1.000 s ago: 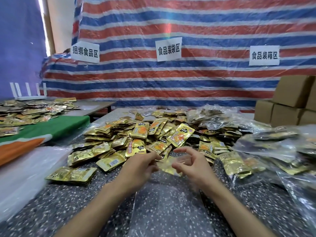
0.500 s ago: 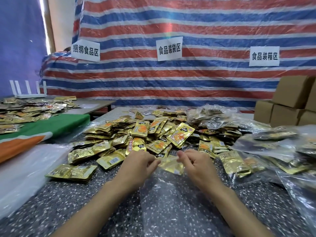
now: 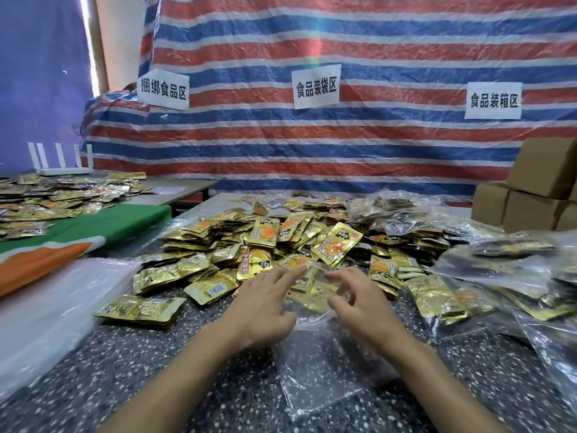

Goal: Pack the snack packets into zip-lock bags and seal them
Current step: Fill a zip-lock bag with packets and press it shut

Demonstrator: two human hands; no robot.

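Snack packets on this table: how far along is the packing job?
Done: several filled bags lie at the right. In hand: the left hand and right hand work at the mouth of a clear zip-lock bag. To do: a big pile of loose gold packets waits unpacked.

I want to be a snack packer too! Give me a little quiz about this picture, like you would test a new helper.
1. True or false: the cardboard boxes are stacked on the right side.
2. Where are the left hand and the right hand? A: at the mouth of the clear zip-lock bag. B: on a cardboard box. C: on the green cloth.
3. Fill in: the snack packets in the pile are mostly ____ coloured.
Key: 1 true. 2 A. 3 gold.
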